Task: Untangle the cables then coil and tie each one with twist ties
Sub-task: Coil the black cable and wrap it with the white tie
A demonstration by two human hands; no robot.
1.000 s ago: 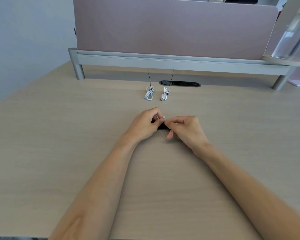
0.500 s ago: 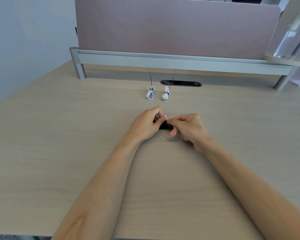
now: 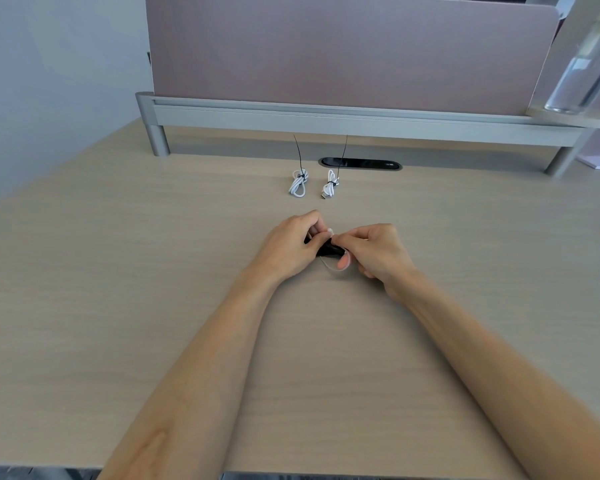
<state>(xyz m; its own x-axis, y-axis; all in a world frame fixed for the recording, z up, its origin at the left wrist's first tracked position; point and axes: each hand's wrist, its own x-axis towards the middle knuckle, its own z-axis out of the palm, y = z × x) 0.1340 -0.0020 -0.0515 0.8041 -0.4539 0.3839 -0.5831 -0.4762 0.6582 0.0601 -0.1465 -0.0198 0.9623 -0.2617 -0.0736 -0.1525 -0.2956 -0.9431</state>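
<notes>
At the middle of the desk my left hand [image 3: 288, 247] and my right hand [image 3: 374, 252] meet, both pinching a small black cable bundle [image 3: 329, 250]. A thin pale twist tie [image 3: 328, 266] loops out below the bundle, under my right thumb. Most of the bundle is hidden by my fingers. Farther back lie two coiled white cables, the left one [image 3: 298, 184] and the right one [image 3: 329, 188], each bound by a black tie with a long tail pointing away from me.
A black cable grommet [image 3: 360, 164] is set in the wooden desk [image 3: 118, 289] behind the white coils. A grey rail with a mauve divider panel [image 3: 343, 53] closes the back. A clear water bottle [image 3: 589, 71] stands on a shelf at the upper right.
My hands stay together on the black bundle; the right fingers have shifted slightly around it. The white coils have not moved.
</notes>
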